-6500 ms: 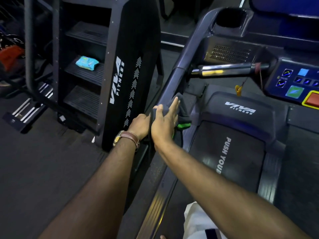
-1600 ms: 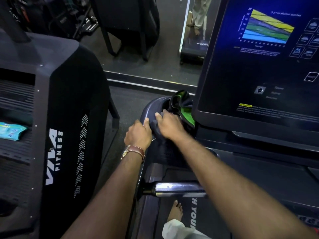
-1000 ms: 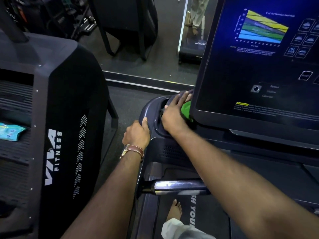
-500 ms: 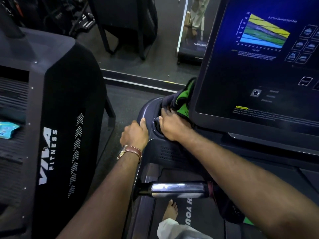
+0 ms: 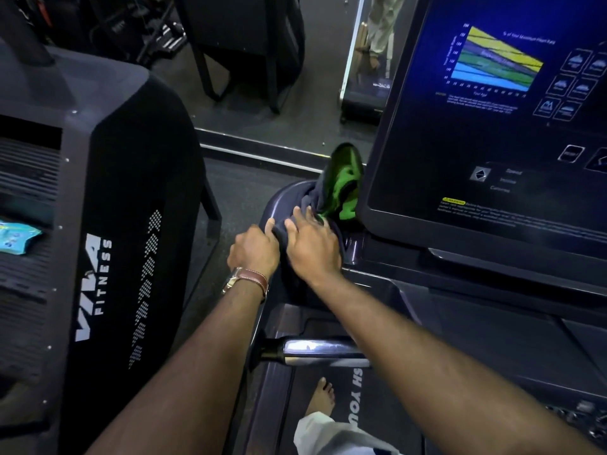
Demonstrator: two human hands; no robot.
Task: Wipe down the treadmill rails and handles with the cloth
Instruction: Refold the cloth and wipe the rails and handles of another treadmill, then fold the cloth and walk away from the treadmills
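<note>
The right hand (image 5: 312, 247) presses a dark and green cloth (image 5: 338, 182) onto the treadmill's rounded corner (image 5: 279, 198) beside the console screen (image 5: 492, 126), while the left hand (image 5: 254, 251), a watch (image 5: 249, 279) on its wrist, rests on the corner's edge above a chrome handle (image 5: 315, 351).

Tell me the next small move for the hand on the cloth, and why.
Probably draw the right hand back toward the chrome handlebar, dragging the dark grey and green cloth along. The cloth is bunched at the console's rounded corner, and the left hand steadies the rail beside it.
</note>
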